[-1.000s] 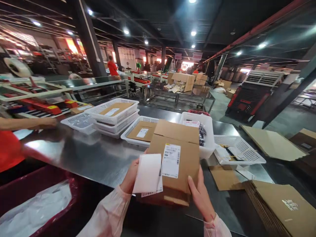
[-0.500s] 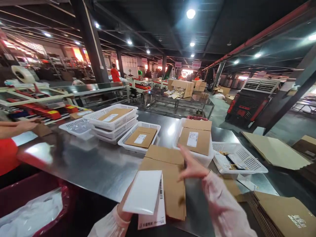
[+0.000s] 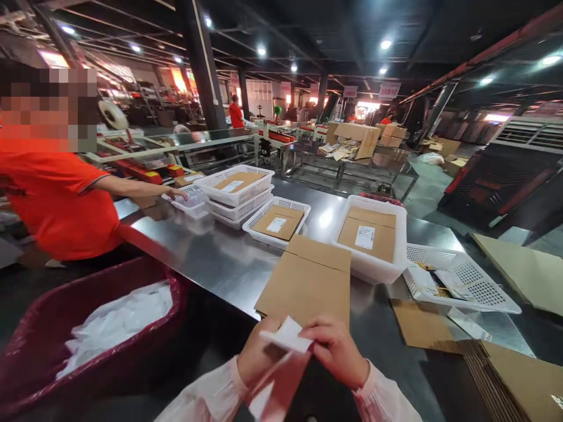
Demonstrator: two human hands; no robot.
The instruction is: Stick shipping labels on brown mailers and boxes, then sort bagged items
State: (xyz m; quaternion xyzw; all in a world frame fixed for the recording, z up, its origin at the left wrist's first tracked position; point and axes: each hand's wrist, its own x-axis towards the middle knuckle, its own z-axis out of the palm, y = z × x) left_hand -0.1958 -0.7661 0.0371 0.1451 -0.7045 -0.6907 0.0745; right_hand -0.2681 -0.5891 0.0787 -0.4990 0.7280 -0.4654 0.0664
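Observation:
Both my hands meet low in the view and pinch a small white paper label between them. My left hand grips it from below, and my right hand closes on its right edge. A reddish strip hangs blurred beneath the label. Just beyond my hands a flat cardboard box lies on the steel table. Behind it a white bin holds a cardboard box with a label.
A person in an orange shirt reaches to white baskets at the left. A dark red tub with white plastic stands at lower left. A white basket of papers and flat cardboard stacks lie at right.
The labelled box went from my hands into the white bin. My right hand came back to the label, which both hands now pinch. The view swung left, showing the co-worker.

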